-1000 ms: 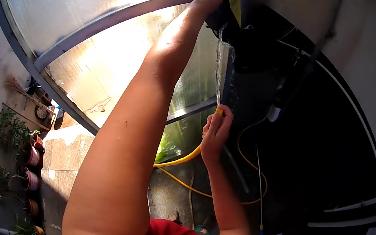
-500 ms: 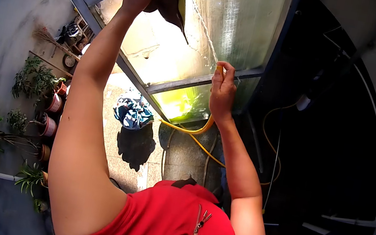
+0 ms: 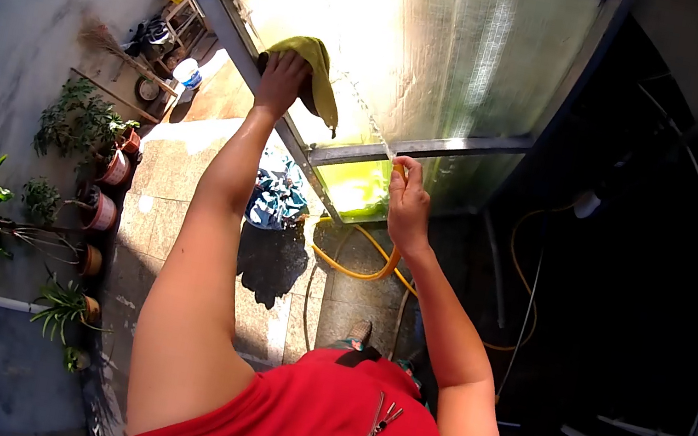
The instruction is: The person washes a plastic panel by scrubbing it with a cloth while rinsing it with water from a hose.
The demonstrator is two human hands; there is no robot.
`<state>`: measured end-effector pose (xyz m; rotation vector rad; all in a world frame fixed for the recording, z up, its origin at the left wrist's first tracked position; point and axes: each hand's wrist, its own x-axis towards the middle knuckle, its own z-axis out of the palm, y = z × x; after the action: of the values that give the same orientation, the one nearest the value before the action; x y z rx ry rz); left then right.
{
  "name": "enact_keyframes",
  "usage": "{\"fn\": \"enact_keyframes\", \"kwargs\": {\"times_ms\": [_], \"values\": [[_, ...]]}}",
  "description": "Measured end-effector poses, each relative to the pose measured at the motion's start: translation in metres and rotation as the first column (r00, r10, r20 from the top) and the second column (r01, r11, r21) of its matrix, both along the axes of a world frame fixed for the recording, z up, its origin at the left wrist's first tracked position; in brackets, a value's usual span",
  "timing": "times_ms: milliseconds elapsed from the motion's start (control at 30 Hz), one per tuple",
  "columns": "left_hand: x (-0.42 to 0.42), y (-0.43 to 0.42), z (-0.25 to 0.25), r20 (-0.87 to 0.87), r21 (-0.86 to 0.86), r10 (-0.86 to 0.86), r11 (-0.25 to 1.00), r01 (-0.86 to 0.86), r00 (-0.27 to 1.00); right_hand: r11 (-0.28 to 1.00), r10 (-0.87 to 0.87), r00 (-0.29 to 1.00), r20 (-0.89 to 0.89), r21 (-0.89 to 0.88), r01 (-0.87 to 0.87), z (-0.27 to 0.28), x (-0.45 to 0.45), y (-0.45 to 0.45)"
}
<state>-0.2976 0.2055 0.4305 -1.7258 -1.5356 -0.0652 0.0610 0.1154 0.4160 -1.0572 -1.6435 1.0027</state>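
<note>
My left hand (image 3: pixel 281 83) presses a yellow-green cloth (image 3: pixel 321 82) against the left part of a metal-framed glass door (image 3: pixel 437 37), near its upright edge. The cloth's lower corner hangs down. In my right hand (image 3: pixel 409 210) is the end of a yellow hose (image 3: pixel 358 273), closed in my fingers. A thin stream of water (image 3: pixel 365 114) shoots from it up and left across the pane toward the cloth. Below the hand the hose curves down and loops over the paving. The door's crossbar (image 3: pixel 427 146) runs just above my right hand.
A bunched blue-and-white patterned cloth (image 3: pixel 278 196) sits by the door's foot, above a dark patch on the tiles. Potted plants (image 3: pixel 100 210) line the left wall. Farther back are a white bucket (image 3: pixel 188 73) and a wooden rack. The right side is dark.
My left hand has slid the cloth down the pane toward the crossbar. The right hand still sprays from about the same place by the crossbar. The whole view has shifted.
</note>
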Motion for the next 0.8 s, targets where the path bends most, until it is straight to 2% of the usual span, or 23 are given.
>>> {"fn": "enact_keyframes", "kwargs": {"times_ms": [100, 133, 200, 267, 367, 400, 500, 633, 767, 800], "values": [[-0.004, 0.001, -0.042, 0.011, -0.030, -0.057, 0.998, 0.057, 0.998, 0.999, 0.019, 1.000, 0.007, -0.034, -0.018, -0.005, -0.006, -0.007], [0.001, 0.003, -0.039, -0.005, -0.041, 0.001, 0.999, -0.001, 1.000, 1.000, 0.013, 1.000, -0.017, -0.003, -0.013, -0.004, -0.008, -0.006], [0.004, 0.006, -0.027, 0.066, -0.037, -0.007, 0.999, 0.009, 0.998, 0.998, -0.006, 0.998, -0.056, 0.055, 0.009, -0.006, -0.007, -0.005], [0.020, 0.007, 0.008, 0.129, 0.025, -0.060, 0.998, 0.057, 0.990, 0.997, -0.018, 0.998, -0.067, 0.075, 0.023, -0.002, -0.004, -0.001], [0.041, 0.024, 0.067, 0.114, 0.284, -0.144, 0.953, 0.107, 0.983, 0.999, -0.036, 0.997, -0.066, 0.031, 0.039, 0.008, 0.004, 0.002], [0.046, 0.034, 0.081, 0.104, 0.362, -0.132, 0.928, 0.086, 0.986, 0.999, -0.038, 0.997, -0.062, 0.011, 0.039, 0.009, 0.006, 0.005], [0.061, 0.062, 0.103, 0.100, 0.438, -0.088, 0.898, 0.036, 0.991, 0.993, -0.119, 0.982, -0.145, -0.034, 0.116, -0.006, 0.011, 0.015], [0.079, 0.083, 0.075, -0.078, 0.360, -0.029, 0.931, 0.055, 0.997, 0.985, -0.163, 0.963, -0.215, -0.089, 0.147, -0.019, 0.016, 0.018], [0.085, 0.090, 0.009, -0.090, 0.208, 0.085, 0.976, -0.065, 0.992, 0.973, -0.196, 0.967, -0.163, -0.152, 0.171, -0.042, 0.019, 0.017], [0.085, 0.086, -0.005, -0.090, 0.163, 0.031, 0.986, -0.016, 0.995, 0.969, -0.202, 0.970, -0.138, -0.174, 0.177, -0.046, 0.020, 0.015]]}}
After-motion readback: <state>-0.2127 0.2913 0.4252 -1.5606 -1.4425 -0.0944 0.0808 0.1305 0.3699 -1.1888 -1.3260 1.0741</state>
